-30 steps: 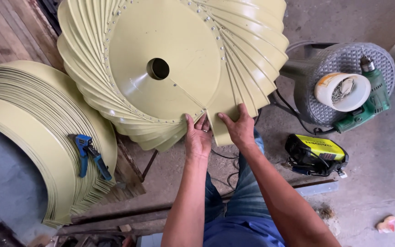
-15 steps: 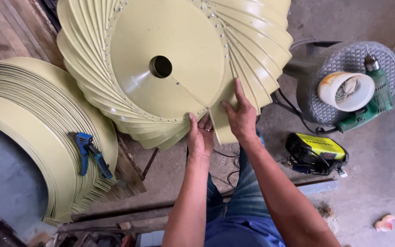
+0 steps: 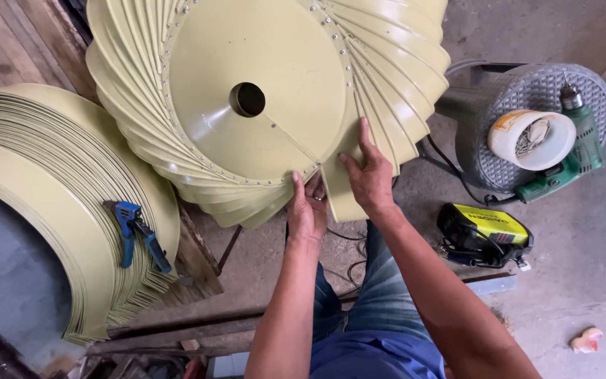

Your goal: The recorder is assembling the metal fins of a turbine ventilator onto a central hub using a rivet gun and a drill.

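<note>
A large pale yellow-green turbine ventilator (image 3: 247, 105) fills the top middle of the view, with its round cone plate turned toward the camera and a dark centre hole (image 3: 247, 99) in the plate; its axis runs roughly along the line of sight, and curved blades fan out around the riveted rim. One loose blade (image 3: 348, 186) stands at the lower right edge of the cone plate, its long axis going from the rim down toward the person's knees. The right hand (image 3: 369, 175) lies flat and mostly open on this blade, the fingers stretched upward over the neighbouring blades and the thumb pressing the blade's face. The left hand (image 3: 308, 207) is half closed just under the rim, with the thumb on the plate edge and the other fingers curled behind the blade's lower end, touching it. On the left, a thick stack of the same curved blades (image 3: 50, 182) rests on a wooden bench (image 3: 8, 42), and a blue hand riveter (image 3: 135, 231) lies on top of the stack. On the concrete floor (image 3: 583, 281) to the right stands a grey blower (image 3: 520, 126); on it are a white round cup with an orange label (image 3: 531, 139) and a green electric drill (image 3: 569, 151). Nearer to the person's leg lies a black box with a yellow rectangular label (image 3: 485, 230) on top.
</note>
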